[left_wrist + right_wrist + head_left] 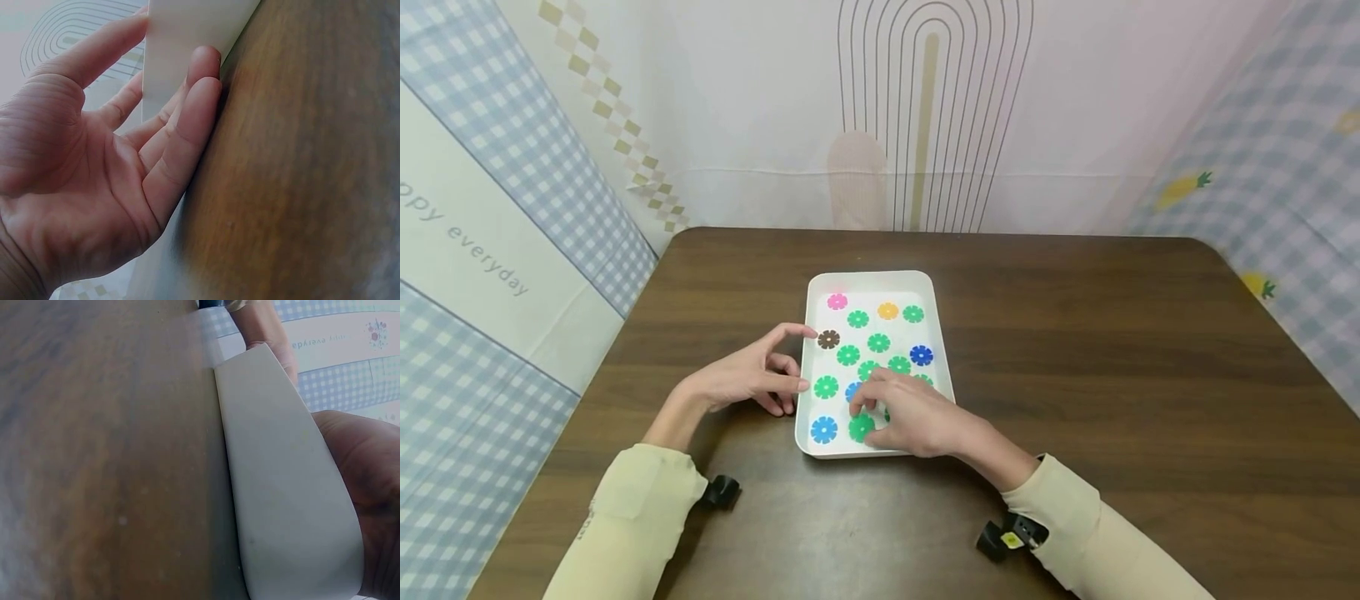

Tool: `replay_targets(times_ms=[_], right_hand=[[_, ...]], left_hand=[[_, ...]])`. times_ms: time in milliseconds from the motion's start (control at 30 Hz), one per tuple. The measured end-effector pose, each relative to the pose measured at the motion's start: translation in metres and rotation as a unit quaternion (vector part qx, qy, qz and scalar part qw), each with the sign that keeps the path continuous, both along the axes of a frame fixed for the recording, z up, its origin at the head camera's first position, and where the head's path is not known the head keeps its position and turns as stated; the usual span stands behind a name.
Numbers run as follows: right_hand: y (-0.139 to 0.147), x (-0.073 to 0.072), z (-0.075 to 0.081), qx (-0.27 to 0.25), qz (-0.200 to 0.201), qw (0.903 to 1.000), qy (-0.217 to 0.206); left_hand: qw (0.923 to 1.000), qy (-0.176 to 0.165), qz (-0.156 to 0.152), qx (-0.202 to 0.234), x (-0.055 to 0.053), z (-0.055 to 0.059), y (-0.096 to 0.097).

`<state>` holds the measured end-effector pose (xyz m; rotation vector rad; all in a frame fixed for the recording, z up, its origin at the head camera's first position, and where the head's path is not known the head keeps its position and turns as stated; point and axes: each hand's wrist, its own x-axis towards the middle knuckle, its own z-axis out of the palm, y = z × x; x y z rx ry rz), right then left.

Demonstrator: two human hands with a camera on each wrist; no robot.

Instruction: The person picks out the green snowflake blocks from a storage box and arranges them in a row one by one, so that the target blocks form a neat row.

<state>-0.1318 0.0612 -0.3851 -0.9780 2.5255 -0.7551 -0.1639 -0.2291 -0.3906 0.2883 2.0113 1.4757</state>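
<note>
Though colours vary, discs [874, 340] in white tray [868, 281] look round, notched.

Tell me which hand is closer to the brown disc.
Left. The left hand is at the left rim of the tray, right beside the brown disc; the right hand is over the tray's near right part, farther away.

Across the table [1112, 358], wood grain, smooth, glossy between the sleeves [640, 508] of matt cloth, duller toward the far edge. Nearer the left edge than the right, a tray [880, 280] in smooth plastic, dotted with flat plastic discs [826, 387], matt to the eye. Beyond the far edge, printed cloth [737, 100], matt, lightly creased. Dark plastic at the wrist cameras [722, 492].
</note>
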Motion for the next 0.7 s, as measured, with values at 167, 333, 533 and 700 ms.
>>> replay_targets(times_ms=[167,333,533,700], right_hand=[[0.0003,-0.0004,0.0003,-0.004,0.026,0.9996,0.006],[0.0016,-0.0022,-0.0003,-0.021,0.055,0.9982,0.005],[0.0031,-0.0042,-0.0007,-0.042,0.074,0.9964,0.002],[0.0043,-0.0045,-0.0014,-0.059,0.070,0.9955,-0.025]], left_hand=[[1.0000,0.000,-0.001,0.003,0.0002,-0.0002,-0.0005],[1.0000,-0.001,-0.004,0.006,-0.0003,-0.0015,-0.0015],[1.0000,-0.003,-0.002,0.005,-0.0001,-0.0013,-0.0020],[1.0000,-0.004,-0.001,0.001,-0.0007,-0.0015,-0.0021]])
